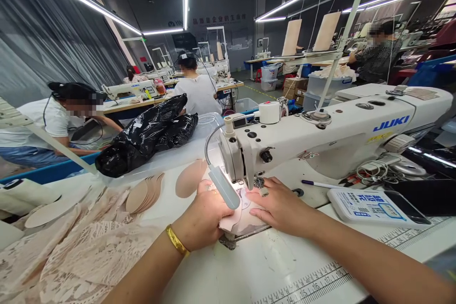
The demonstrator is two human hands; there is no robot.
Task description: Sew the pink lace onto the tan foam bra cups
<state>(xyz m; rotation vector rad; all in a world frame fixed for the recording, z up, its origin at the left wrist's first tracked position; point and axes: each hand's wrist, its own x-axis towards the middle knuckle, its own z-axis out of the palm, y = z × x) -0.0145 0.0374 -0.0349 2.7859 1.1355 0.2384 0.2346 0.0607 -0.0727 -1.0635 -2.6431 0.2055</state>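
Observation:
My left hand (206,216), with a gold bracelet (177,241) at the wrist, is closed on a pale pink fabric piece (231,221) in front of the sewing machine (309,137). Across the fabric's right side, my right hand (280,204) lies with its fingers stretched out near the presser foot. The needle area is mostly hidden behind the machine head and a grey lamp (223,187), which lights the spot. Just beyond my left hand lies a beige oval pad (190,179). A fanned stack of similar pads (144,193) rests further left.
Beige lace (96,251) spreads over the table's left side. Black plastic bags (142,135) sit on a clear bin beyond. On the right are a phone (377,206), a pen (320,184) and a tangle of cable (374,171). Co-workers sit at the left, ahead and far right.

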